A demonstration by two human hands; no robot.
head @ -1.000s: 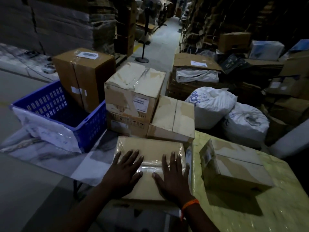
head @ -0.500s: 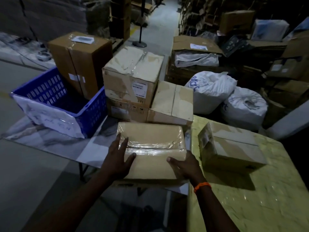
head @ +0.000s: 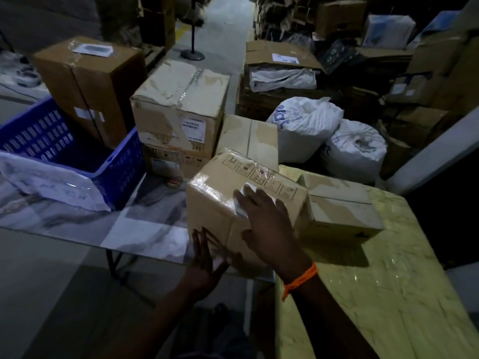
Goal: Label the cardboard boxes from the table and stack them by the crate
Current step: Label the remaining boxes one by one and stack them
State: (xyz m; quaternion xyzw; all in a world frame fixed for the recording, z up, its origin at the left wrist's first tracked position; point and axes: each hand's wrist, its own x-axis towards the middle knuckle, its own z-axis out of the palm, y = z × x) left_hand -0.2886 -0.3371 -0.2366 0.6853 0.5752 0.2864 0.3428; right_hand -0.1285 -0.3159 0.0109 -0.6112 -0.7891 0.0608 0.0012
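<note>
Nearest the camera, the left hand (head: pixel 204 257) lies open, its fingers straight and flat against the low near face of a plastic-wrapped cardboard box (head: pixel 220 200). The right hand (head: pixel 267 224), with an orange wristband (head: pixel 300 279) at its wrist, is spread flat across the box's upper face. Its fingertips cover a pale patch that may be a label, though the light is too dim to be sure. Neither hand curls round anything. The box is tilted between the two palms, above the seam where the grey marbled table (head: pixel 77 221) meets the yellow-covered table (head: pixel 388 294), with a row of handling symbols (head: pixel 259 174) along its far top edge. Just beside it on the right, a second taped box (head: pixel 342 211) sits on the yellow cover. To the left stands a blue crate (head: pixel 121 161) with a white plastic sheet (head: pixel 46 182) draped over its near rim. Beyond, next to the crate, a large taped carton (head: pixel 178 110) rests on a lower box (head: pixel 171 159), with a flat box (head: pixel 248 133) to their right and a tall brown box (head: pixel 88 81) behind the crate. Two white sacks (head: pixel 305 125) lie further right.
</note>
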